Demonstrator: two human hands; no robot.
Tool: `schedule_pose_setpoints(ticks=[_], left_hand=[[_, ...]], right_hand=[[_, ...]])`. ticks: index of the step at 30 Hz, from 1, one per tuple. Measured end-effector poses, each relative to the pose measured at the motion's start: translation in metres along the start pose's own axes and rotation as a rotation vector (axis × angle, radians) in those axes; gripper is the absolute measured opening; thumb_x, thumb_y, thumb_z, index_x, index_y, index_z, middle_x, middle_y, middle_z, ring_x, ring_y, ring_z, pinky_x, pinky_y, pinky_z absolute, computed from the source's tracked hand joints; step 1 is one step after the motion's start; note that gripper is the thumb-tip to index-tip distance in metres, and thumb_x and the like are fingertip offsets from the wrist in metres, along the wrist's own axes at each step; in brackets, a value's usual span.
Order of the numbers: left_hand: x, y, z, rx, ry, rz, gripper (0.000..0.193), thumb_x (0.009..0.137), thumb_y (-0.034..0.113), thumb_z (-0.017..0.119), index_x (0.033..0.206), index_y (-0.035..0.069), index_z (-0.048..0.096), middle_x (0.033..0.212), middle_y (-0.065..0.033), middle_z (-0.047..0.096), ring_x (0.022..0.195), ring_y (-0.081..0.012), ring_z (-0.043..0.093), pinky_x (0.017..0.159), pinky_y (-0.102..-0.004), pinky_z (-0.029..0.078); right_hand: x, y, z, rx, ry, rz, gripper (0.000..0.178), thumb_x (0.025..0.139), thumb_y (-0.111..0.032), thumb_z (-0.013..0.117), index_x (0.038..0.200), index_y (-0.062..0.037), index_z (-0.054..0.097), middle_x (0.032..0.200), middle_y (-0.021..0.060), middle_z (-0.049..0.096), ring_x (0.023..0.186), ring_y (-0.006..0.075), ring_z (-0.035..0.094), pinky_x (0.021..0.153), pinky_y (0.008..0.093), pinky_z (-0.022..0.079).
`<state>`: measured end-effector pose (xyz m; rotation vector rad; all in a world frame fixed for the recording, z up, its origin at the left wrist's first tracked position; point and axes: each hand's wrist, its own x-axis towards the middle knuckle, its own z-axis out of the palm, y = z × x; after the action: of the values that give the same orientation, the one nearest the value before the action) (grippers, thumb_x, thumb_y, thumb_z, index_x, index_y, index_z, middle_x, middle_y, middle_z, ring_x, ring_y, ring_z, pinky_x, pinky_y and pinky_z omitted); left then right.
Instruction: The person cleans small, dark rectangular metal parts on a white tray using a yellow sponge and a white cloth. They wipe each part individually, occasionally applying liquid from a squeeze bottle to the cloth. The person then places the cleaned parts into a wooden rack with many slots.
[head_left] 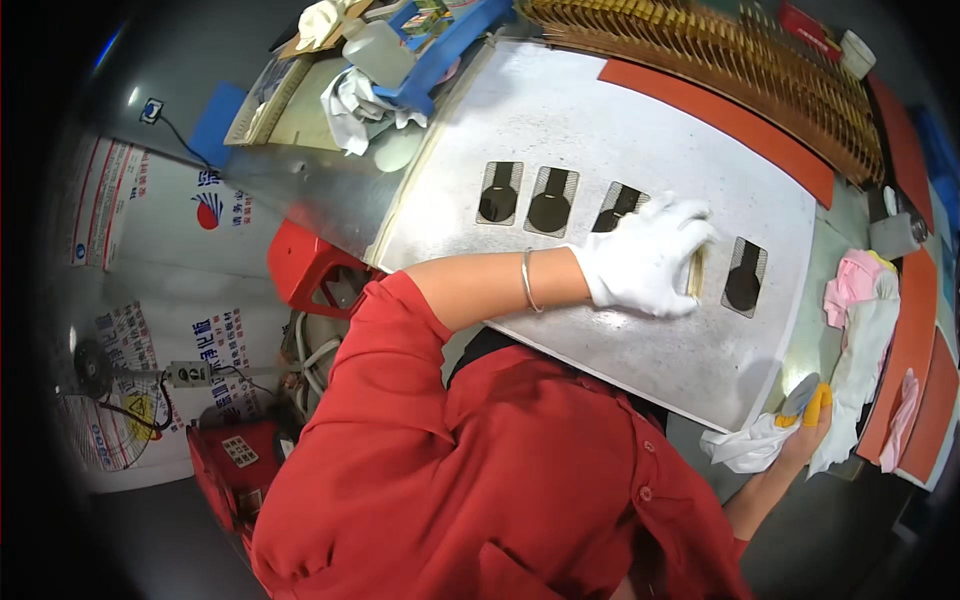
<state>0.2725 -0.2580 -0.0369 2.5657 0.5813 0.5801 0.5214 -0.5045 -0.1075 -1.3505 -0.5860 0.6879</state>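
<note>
My left hand, in a white glove, is over the pale board. Its curled fingers are around a small plate, of which only a yellowish edge shows. Small rectangular plates, each with a fine mesh pattern and a black round-and-bar shape, lie flat in a loose row: one plate at the left, another plate beside it, a partly covered plate by my glove and one plate to its right. Off the board's right corner, my right hand, with yellow finger covers, is closed on a bunched white cloth.
A long brown slotted rack stands along the far edge, with an orange strip in front. Far left are a blue tray, a plastic bottle and a crumpled cloth. A pump bottle and pink cloth are at right.
</note>
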Motion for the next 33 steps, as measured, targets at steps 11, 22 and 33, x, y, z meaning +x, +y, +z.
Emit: schedule_pose_setpoints(ticks=[11,22,33], left_hand=[[-0.012,-0.063,-0.047,0.329,-0.319,-0.063,0.095,0.052,0.036,0.079,0.128,0.004,0.033,0.120,-0.0207,0.045,0.116,-0.0351,0.041,0.100,-0.0439,0.027],[-0.005,-0.042,-0.046,0.479,-0.291,0.200,0.060,0.056,0.027,0.069,0.112,0.014,0.050,0.100,-0.0129,0.050,0.082,-0.0326,0.055,0.070,-0.0401,0.047],[-0.022,-0.048,-0.047,0.205,-0.128,0.118,0.075,0.057,0.027,0.075,0.120,0.005,0.043,0.124,-0.0172,0.044,0.107,-0.0349,0.046,0.095,-0.0386,0.036]], right_hand=[[0.001,0.004,-0.001,0.002,0.031,0.014,0.017,0.089,-0.013,0.051,0.099,0.0007,0.055,0.083,0.0004,0.056,0.072,0.0057,0.051,0.063,0.0184,0.040],[0.001,-0.003,0.008,-0.050,0.083,0.003,0.020,0.089,-0.013,0.052,0.102,0.0012,0.054,0.084,0.0008,0.057,0.073,0.0061,0.053,0.065,0.0186,0.041],[0.001,-0.005,0.007,-0.071,0.043,0.019,0.022,0.089,-0.015,0.053,0.105,0.0003,0.054,0.081,-0.0002,0.057,0.066,0.0042,0.050,0.056,0.0171,0.040]])
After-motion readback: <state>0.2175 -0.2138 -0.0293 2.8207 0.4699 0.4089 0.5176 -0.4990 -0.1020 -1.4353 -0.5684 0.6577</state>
